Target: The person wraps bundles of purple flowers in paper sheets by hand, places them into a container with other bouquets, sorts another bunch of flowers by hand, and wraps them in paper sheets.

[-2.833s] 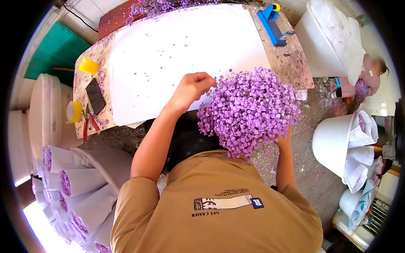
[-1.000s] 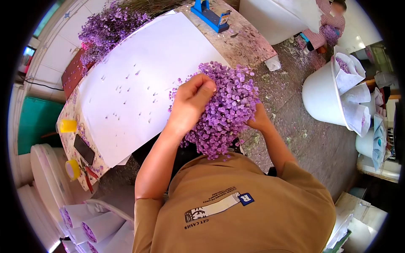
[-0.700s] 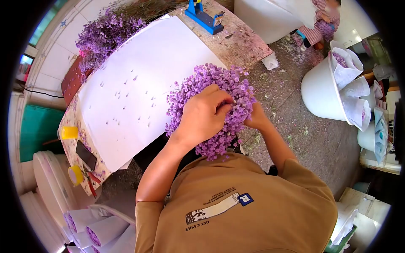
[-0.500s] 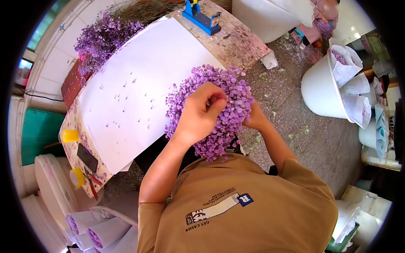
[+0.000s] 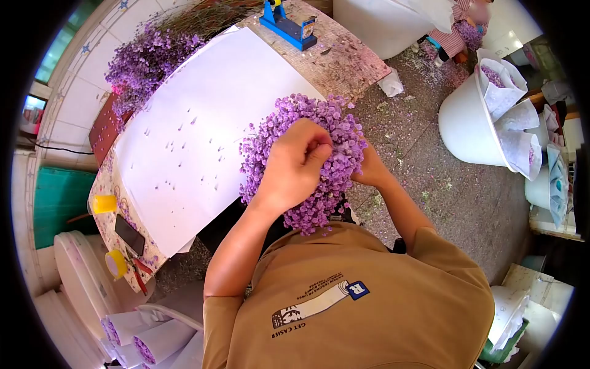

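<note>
A round, dense bunch of small purple flowers [image 5: 326, 190] is held in front of my body, blossoms facing up. My left hand [image 5: 298, 163] is over the top of it, thumb and fingertips pinched together; whatever is between them is too small to make out. At the bunch's right side, my right hand [image 5: 370, 167] grips it from below. The blossoms hide most of those fingers and the stems. Beside the bunch, a large white paper sheet [image 5: 203, 80] covers much of the table, with small flower bits scattered on it.
Loose purple flowers [image 5: 144, 61] lie behind the paper. A blue tape dispenser [image 5: 289, 27] stands at the table's far end. Phone [image 5: 129, 235], yellow tape roll [image 5: 115, 263] and red-handled pliers [image 5: 141, 277] lie at left. White tub [image 5: 464, 129] holds wrapped bunches. Another person [image 5: 458, 40] sits far right.
The pinched fingers of my left hand have drawn slightly closer together. The bunch and my right hand stay nearly in place, while the whole view has shifted a little.
</note>
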A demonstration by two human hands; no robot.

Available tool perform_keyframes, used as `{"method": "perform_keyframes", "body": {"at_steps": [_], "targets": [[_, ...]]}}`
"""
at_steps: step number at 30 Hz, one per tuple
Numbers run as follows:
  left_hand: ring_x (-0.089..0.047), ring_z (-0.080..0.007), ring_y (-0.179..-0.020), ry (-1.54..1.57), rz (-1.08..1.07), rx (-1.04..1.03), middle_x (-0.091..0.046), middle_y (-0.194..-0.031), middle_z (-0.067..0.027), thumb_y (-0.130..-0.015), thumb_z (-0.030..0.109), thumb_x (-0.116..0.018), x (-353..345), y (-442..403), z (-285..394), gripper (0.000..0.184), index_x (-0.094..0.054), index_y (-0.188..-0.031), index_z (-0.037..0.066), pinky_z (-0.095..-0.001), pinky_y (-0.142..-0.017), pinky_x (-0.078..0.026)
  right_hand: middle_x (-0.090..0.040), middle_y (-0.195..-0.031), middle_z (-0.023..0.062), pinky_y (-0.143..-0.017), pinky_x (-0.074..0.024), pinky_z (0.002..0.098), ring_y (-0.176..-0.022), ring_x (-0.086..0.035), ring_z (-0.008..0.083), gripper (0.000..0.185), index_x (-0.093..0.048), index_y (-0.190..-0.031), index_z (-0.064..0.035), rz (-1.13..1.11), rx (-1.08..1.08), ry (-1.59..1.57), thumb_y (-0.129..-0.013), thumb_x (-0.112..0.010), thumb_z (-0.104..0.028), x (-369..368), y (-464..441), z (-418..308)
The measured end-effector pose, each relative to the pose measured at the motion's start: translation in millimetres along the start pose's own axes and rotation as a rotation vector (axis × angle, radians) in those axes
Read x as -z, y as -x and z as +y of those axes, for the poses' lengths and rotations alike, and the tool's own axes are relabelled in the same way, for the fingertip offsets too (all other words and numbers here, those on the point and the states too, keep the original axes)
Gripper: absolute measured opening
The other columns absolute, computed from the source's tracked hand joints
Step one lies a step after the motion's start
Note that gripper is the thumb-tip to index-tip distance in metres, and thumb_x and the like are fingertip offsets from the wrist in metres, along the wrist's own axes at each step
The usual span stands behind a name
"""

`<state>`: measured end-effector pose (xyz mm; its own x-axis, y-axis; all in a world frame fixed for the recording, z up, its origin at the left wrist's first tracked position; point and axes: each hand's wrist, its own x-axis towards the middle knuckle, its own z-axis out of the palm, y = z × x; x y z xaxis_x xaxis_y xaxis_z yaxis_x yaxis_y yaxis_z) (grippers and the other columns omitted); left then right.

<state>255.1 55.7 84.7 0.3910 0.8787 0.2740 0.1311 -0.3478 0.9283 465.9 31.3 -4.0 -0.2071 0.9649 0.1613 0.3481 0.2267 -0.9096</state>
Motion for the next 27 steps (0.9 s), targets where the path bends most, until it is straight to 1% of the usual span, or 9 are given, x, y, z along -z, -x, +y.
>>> {"method": "perform_keyframes", "body": {"at_steps": [1, 3, 5, 7, 11, 15, 19, 21, 27], "targets": [[-0.055, -0.0134, -0.067, 0.0, -0.004, 0.0, -0.054, -0.074, -0.0063, -0.091, 0.001, -0.064, 7, 1, 1, 0.003, -0.062, -0.093, 0.001, -0.0292, -0.062, -0.046, -0.055, -0.142, 0.0131, -0.111, -0.0401, 0.0376, -0.131, -0.053, 0.0231, 0.082, -0.041, -0.147, -0.0024, 0.015, 0.042, 0.031, -0.077, -0.083, -0.016, 0, 1, 0], [-0.055, -0.013, -0.068, 0.608, -0.163, 0.497, -0.056, -0.077, -0.0067, -0.092, 0.002, -0.065, 25, 2, 6, 0.004, -0.061, -0.094, 0.001, -0.0298, -0.063, -0.046, -0.054, -0.142, 0.0133, -0.111, -0.0401, 0.0376, -0.131, -0.053, 0.0232, 0.081, -0.042, -0.146, -0.0023, 0.011, 0.037, 0.028, -0.077, -0.082, -0.016, 0, 2, 4], [-0.053, -0.0093, -0.068, 0.562, -0.134, 0.496, -0.054, -0.075, -0.0008, -0.094, 0.006, -0.064, 16, 7, 8, 0.005, -0.063, -0.097, 0.002, -0.0254, -0.058, -0.042, -0.054, -0.142, 0.0135, -0.111, -0.04, 0.0375, -0.131, -0.053, 0.0234, 0.08, -0.042, -0.146, -0.0022, 0.005, 0.036, 0.024, -0.077, -0.082, -0.015, 0, 1, 7], [-0.053, -0.0093, -0.067, 0.022, -0.103, 0.104, -0.055, -0.076, -0.0013, -0.092, 0.005, -0.067, 5, 11, 11, 0.006, -0.065, -0.096, 0.002, -0.0259, -0.057, -0.043, -0.054, -0.142, 0.0143, -0.111, -0.0398, 0.0374, -0.131, -0.052, 0.024, 0.078, -0.043, -0.145, -0.002, -0.008, 0.019, -0.014, -0.078, -0.081, -0.015, 0, 1, 6], [-0.058, -0.0238, -0.068, -0.286, -0.066, -0.068, -0.056, -0.08, -0.0114, -0.085, 0.001, -0.069, -4, 11, 9, 0.006, -0.065, -0.09, 0.003, -0.0313, -0.062, -0.048, -0.055, -0.14, 0.0147, -0.11, -0.0404, 0.0376, -0.13, -0.053, 0.0243, 0.075, -0.045, -0.143, -0.0017, -0.016, 0.006, 0.02, -0.078, -0.08, -0.013, 0, -2, 1], [-0.056, -0.0119, -0.071, -0.289, -0.064, -0.105, -0.057, -0.083, -0.0042, -0.087, -0.004, -0.066, -3, 9, 5, 0.009, -0.064, -0.094, 0.001, -0.0289, -0.061, -0.045, -0.055, -0.138, 0.0146, -0.11, -0.041, 0.0376, -0.128, -0.054, 0.0246, 0.073, -0.046, -0.142, -0.0017, 0.001, 0.059, 0.032, -0.078, -0.079, -0.014, 2, 0, 6], [-0.052, -0.0116, -0.067, 0.149, -0.066, 0.064, -0.06, -0.088, -0.0045, -0.09, 0.0, -0.057, 7, 8, 1, 0.007, -0.059, -0.097, 0.0, -0.0268, -0.059, -0.042, -0.055, -0.138, 0.015, -0.11, -0.0408, 0.0373, -0.128, -0.054, 0.0256, 0.077, -0.044, -0.144, -0.0023, 0.02, 0.002, -0.137, -0.077, -0.079, -0.012, -3, 2, 4], [-0.047, -0.0081, -0.069, 0.816, -0.126, 0.426, -0.06, -0.089, -0.0037, -0.092, 0.003, -0.057, 12, 6, 14, 0.007, -0.059, -0.098, 0.0, -0.0235, -0.064, -0.039, -0.055, -0.138, 0.0151, -0.11, -0.0408, 0.0374, -0.128, -0.054, 0.0258, 0.077, -0.043, -0.145, -0.0024, 0.034, -0.022, -0.121, -0.076, -0.078, -0.011, -4, 1, -6], [-0.058, -0.0168, -0.06, 0.044, -0.211, 0.065, -0.065, -0.085, -0.0067, -0.091, 0.003, -0.06, -20, 3, 20, 0.006, -0.063, -0.093, -0.001, -0.0302, -0.051, -0.044, -0.056, -0.136, 0.0156, -0.109, -0.0416, 0.0385, -0.127, -0.055, 0.0273, 0.074, -0.044, -0.144, -0.0025, -0.005, 0.018, -0.049, -0.078, -0.075, -0.008, 0, 5, 10]]}}
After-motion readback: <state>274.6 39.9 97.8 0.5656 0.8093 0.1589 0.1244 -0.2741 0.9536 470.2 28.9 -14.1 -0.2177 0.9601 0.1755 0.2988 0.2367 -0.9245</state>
